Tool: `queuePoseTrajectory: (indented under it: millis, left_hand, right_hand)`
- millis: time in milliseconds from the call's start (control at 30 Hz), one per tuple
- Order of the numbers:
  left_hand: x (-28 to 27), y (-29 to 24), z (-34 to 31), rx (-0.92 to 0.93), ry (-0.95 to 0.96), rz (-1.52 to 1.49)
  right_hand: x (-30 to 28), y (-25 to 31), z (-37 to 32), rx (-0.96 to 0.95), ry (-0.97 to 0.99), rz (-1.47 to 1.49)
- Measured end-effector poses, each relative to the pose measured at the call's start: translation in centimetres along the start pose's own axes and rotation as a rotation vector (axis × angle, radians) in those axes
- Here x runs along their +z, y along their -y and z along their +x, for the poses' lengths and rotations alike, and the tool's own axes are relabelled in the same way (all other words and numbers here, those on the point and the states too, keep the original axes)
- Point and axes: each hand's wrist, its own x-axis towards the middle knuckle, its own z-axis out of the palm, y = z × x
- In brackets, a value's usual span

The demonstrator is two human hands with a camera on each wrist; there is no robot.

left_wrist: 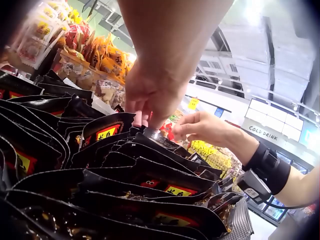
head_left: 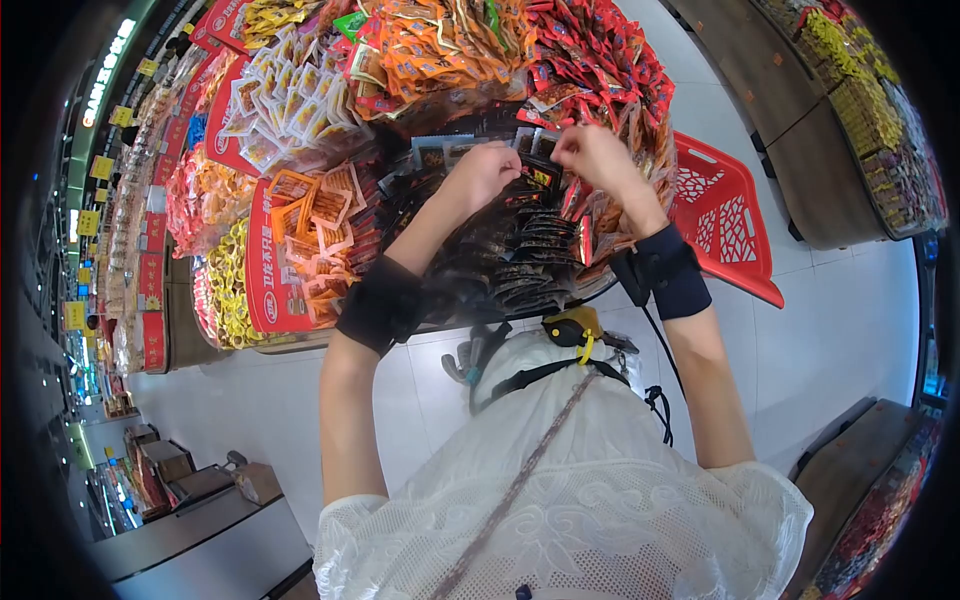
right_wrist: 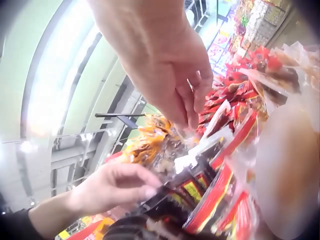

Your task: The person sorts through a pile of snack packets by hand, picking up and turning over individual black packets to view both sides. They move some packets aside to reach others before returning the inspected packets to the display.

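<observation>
Black snack packets (head_left: 535,235) with red and yellow labels stand packed in rows in the display. My left hand (head_left: 485,172) is at the back of these rows, fingers curled. In the right wrist view its thumb and forefinger pinch the top edge of a black packet (right_wrist: 192,187). To the right, my right hand (head_left: 598,160) hovers over the packets with fingertips drawn together and pointing down. Pale, shiny wrappers lie just under those fingertips in the right wrist view; I cannot tell whether they grip one. A small gap separates the two hands.
Orange packets (head_left: 450,45) and red packets (head_left: 600,65) are heaped behind. White packets (head_left: 290,110) and orange-trayed snacks (head_left: 315,220) lie left. A red basket (head_left: 735,205) stands at the display's right side. Shelving (head_left: 800,130) lines the far right.
</observation>
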Motion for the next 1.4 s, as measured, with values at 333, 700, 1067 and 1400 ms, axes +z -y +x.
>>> queuePoseTrajectory:
  millis: [333,700,1067,1400]
  left_hand:
    - [-0.4,-1.1,-1.1,-0.012,-0.072,-0.036]
    - [-2.0,-3.1,-1.7,-0.024,-0.416,0.116]
    - [-4.2,-7.3,-5.0,-0.044,-0.618,0.175]
    - [-5.4,-4.9,-7.8,-0.251,-0.728,-0.034]
  right_hand:
    - [0.4,-3.3,3.7,0.172,0.097,-0.001]
    - [-2.6,0.8,3.0,0.084,-0.127,0.219]
    - [-0.6,8.9,1.4,0.236,-0.110,1.112]
    - [0.9,11.8,0.5,0.144,-0.059,1.237]
